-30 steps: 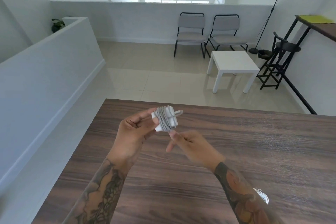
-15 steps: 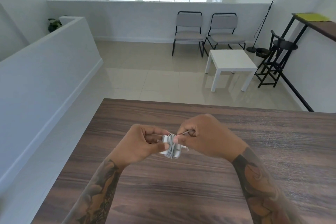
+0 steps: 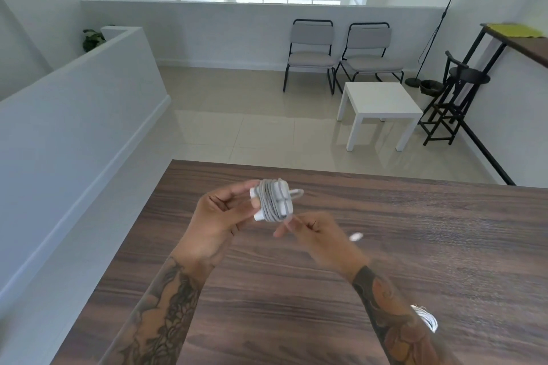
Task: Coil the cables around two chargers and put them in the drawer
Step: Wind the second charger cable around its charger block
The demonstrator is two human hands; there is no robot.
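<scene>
My left hand [image 3: 216, 213] holds a white charger brick [image 3: 274, 201] above the wooden table [image 3: 415, 246], fingers curled round its left end. Grey cable is coiled many times around the brick. My right hand [image 3: 314, 234], blurred, is just below and right of the brick and pinches the loose cable end. The white plug tip [image 3: 355, 236] sticks out to the right of that hand. A second white coiled cable [image 3: 427, 318] lies on the table behind my right forearm, mostly hidden. No drawer is in view.
The table's far edge runs just beyond the hands, with tiled floor past it. A low white wall [image 3: 74, 127] stands on the left. Two grey chairs [image 3: 341, 53], a white side table [image 3: 379, 109] and black stools [image 3: 456, 92] are far off.
The hands rose from near the tabletop. My right hand came off the top of the brick and swung down to its lower right, carrying the cable end round.
</scene>
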